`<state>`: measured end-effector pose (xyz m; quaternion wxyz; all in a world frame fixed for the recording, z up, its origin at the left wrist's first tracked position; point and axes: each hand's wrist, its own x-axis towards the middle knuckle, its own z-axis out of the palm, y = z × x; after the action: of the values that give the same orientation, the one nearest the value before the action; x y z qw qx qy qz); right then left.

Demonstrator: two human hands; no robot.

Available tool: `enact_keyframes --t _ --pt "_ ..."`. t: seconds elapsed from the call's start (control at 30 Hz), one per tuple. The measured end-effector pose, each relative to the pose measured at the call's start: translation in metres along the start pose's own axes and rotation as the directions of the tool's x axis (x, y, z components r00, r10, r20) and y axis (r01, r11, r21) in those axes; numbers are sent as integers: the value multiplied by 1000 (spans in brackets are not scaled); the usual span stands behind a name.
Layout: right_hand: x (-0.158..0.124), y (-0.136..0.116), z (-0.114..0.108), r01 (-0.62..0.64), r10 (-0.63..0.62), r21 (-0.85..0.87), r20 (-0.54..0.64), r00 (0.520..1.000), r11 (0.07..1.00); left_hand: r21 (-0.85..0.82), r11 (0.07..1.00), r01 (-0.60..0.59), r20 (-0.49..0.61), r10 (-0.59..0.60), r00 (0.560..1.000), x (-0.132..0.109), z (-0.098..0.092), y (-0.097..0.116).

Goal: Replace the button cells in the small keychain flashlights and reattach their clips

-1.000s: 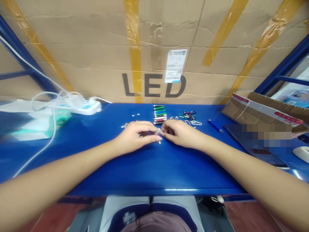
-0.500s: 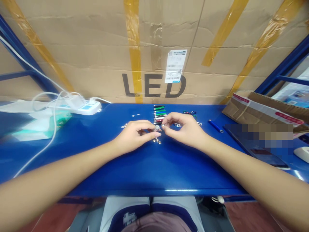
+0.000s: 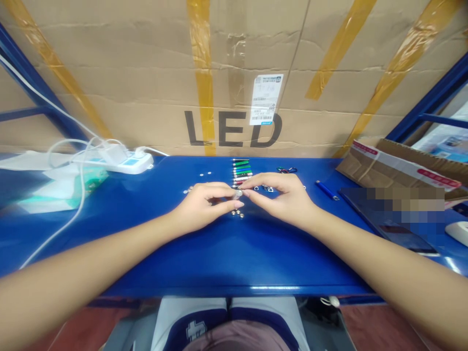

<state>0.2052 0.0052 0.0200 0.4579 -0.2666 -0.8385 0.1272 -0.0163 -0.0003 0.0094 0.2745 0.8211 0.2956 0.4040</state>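
Observation:
Between the thumb and fingers of my left hand (image 3: pixel 199 204) is a small silvery cylindrical piece (image 3: pixel 238 193). The thumb and forefinger of my right hand (image 3: pixel 280 197) are pinched together at the end of that piece; whatever is between those fingertips is too small to make out. Just below the fingertips lie several small shiny metal beads (image 3: pixel 238 213). Behind my hands is a row of coloured metal tubes (image 3: pixel 241 168), green, blue and red. Several small metal clips (image 3: pixel 269 189) lie behind my right hand.
The blue table (image 3: pixel 234 258) runs up against a large cardboard box (image 3: pixel 153 87). Small pale discs (image 3: pixel 205 174) lie left of the tubes. A blue tube (image 3: pixel 326 190), a dark tablet-like slab (image 3: pixel 383 224) and an open carton (image 3: pixel 395 168) are right. A white power strip (image 3: pixel 135 163) sits left.
My right hand has moved a little left, bringing its pinched fingertips from beside the silvery piece onto its end. My left hand has stayed almost still.

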Motion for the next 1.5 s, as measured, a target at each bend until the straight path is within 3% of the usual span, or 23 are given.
enact_keyframes --t 0.43,0.7,1.2,1.4,1.5 --pt "4 -2 -2 -190 182 158 59 981 969 48 992 -116 17 116 993 0 0 -2" --pt "5 -11 -5 -56 58 111 -11 998 992 63 996 -62 15 61 998 -1 -2 -5" --pt "5 -11 -6 39 -49 80 127 991 996 80 993 -90 55 86 995 1 -2 -5" --pt "3 -4 -4 -92 85 74 87 993 993 67 997 -41 29 39 999 -1 -1 -6" --pt "3 5 -3 -140 139 -8 149 979 990 69 997 -20 6 20 1000 -1 -1 -5"
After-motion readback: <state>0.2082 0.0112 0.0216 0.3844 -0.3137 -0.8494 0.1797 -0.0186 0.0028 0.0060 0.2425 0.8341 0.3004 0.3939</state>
